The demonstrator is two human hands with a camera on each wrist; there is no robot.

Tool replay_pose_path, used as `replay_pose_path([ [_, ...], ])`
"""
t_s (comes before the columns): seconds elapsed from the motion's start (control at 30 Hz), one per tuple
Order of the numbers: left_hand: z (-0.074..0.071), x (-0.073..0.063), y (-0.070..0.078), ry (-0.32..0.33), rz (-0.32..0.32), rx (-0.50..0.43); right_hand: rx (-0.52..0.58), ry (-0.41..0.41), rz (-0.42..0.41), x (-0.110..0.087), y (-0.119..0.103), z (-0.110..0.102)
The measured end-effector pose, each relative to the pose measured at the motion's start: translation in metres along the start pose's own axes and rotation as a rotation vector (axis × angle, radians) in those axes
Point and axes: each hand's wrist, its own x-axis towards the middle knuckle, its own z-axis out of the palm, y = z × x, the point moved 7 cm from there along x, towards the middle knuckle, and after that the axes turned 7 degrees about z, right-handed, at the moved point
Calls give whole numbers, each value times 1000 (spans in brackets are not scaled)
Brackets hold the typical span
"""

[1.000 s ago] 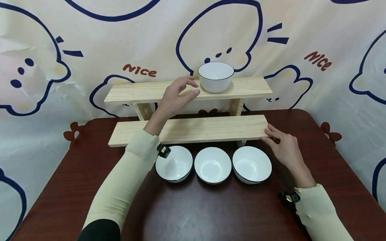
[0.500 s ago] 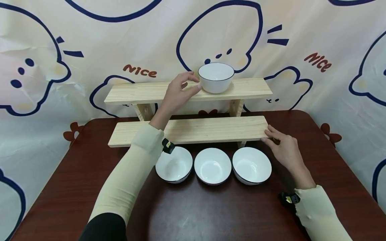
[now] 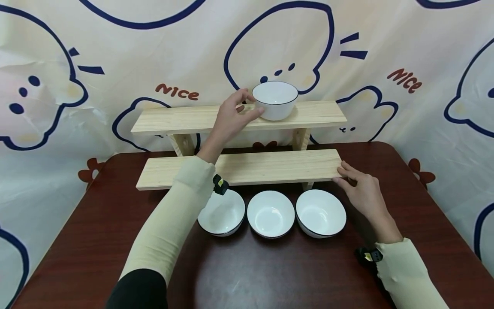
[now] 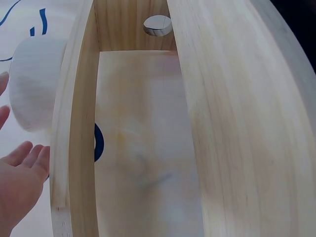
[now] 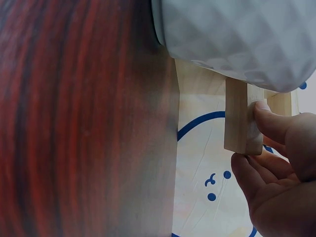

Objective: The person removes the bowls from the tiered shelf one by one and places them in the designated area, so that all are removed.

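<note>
A white bowl with a dark rim (image 3: 275,101) stands on the upper board of a two-tier wooden shelf (image 3: 173,119). My left hand (image 3: 233,115) is at that bowl's left side, thumb and fingers spread and nearly straight. In the left wrist view a small gap shows between the hand (image 4: 24,180) and the bowl (image 4: 37,84). My right hand (image 3: 362,189) holds the right end of the lower board (image 3: 278,166). Its thumb lies on the front edge and the fingers sit at the board's end, as the right wrist view shows around the board (image 5: 242,118).
Three more white bowls line up on the dark red table (image 3: 239,274) in front of the shelf: a left one (image 3: 224,214), a middle one (image 3: 271,214) and a right one (image 3: 321,213). Behind the shelf hangs a printed cloth (image 3: 115,51). My left forearm crosses over the lower board.
My left hand has shifted right, closer to the bowl on the upper board, and its thumb now overlaps the bowl's side in the head view. My right hand stays on the lower board's end.
</note>
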Motion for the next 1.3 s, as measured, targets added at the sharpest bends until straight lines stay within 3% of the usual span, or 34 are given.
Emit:
replay_pose_path([
  [0.43,5,5,1,19,-3,-33,2,-4,3,-1,-1,0],
  [0.97,16,9,1,-4,-41,-61,4,11,-21,-1,-3,1],
  [1.3,21,13,0,48,-62,-87,6,10,-14,0,-2,0],
])
